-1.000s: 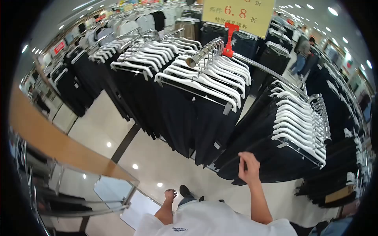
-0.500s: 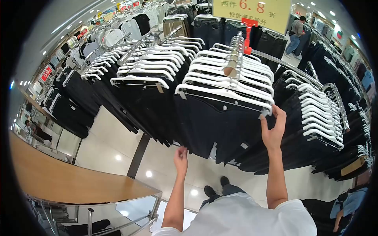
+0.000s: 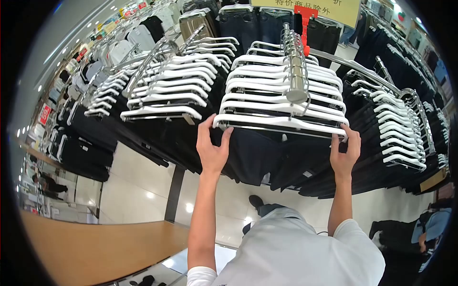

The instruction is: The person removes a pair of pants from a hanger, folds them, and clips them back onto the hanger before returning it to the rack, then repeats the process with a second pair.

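The front white trouser hanger [image 3: 267,120] lies level between my two hands, on a metal rail arm [image 3: 296,93] packed with similar hangers. My left hand [image 3: 213,150] pinches its left end, near the clip, thumb to the right and fingers to the left. At the other end, my right hand [image 3: 344,152] closes thumb and fingers around the right clip. Dark trousers [image 3: 255,152] hang below the hanger, their waistband just under the bar. The fingertips are partly hidden behind the hanger's ends.
More hangers with dark trousers [image 3: 162,114] hang to the left, and another row of hangers [image 3: 400,128] to the right. A wooden tabletop [image 3: 105,243] stands at the lower left. A person in blue [image 3: 431,224] is at the lower right.
My left hand has risen from below the trousers to the hanger's left end. My right hand stays at the right end. The view has shifted, and the front hanger looks nearer and more level.
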### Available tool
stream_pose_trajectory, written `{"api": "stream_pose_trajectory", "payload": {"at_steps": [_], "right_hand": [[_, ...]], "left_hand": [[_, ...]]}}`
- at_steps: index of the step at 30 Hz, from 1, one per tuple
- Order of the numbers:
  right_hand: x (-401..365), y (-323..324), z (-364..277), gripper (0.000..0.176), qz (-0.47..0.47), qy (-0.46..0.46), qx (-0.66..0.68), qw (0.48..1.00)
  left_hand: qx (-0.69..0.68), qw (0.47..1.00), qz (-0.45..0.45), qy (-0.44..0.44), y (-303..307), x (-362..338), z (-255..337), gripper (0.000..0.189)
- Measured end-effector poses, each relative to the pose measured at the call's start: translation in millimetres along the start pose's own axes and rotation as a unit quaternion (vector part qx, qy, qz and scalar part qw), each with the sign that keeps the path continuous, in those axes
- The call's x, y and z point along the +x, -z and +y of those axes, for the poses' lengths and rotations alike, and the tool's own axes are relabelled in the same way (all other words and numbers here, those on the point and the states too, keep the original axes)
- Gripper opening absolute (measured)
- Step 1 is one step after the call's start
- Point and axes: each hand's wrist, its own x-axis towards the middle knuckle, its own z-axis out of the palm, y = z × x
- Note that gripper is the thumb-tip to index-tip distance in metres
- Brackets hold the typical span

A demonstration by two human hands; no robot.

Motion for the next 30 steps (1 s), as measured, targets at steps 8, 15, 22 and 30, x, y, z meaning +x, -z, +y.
{"api": "stream_pose_trajectory", "payload": {"at_steps": [8,15,22,30], "right_hand": [[1.9,-10.8,6.2,0.039,0.024,0.022,-0.041,0.999],[-15.5,-12.4,-5.9,0.049,0.031,-0.089,-0.022,0.995],[-58.9,-9.0,-42.8,0.072,0.166,-0.326,0.190,0.911],[-128.7,-9.8,-53.2,0.046,0.072,-0.521,0.345,0.778]], "left_hand": [[-0.045,0.997,-0.053,-0.019,-3.2,14.2,-18.7,0.037],[-0.201,0.973,-0.091,0.067,3.5,1.4,-44.3,0.054],[-0.350,0.872,-0.262,0.222,6.6,-41.6,-96.8,0.048],[-0.347,0.819,-0.342,0.301,28.3,-78.5,-126.6,0.029]]}}
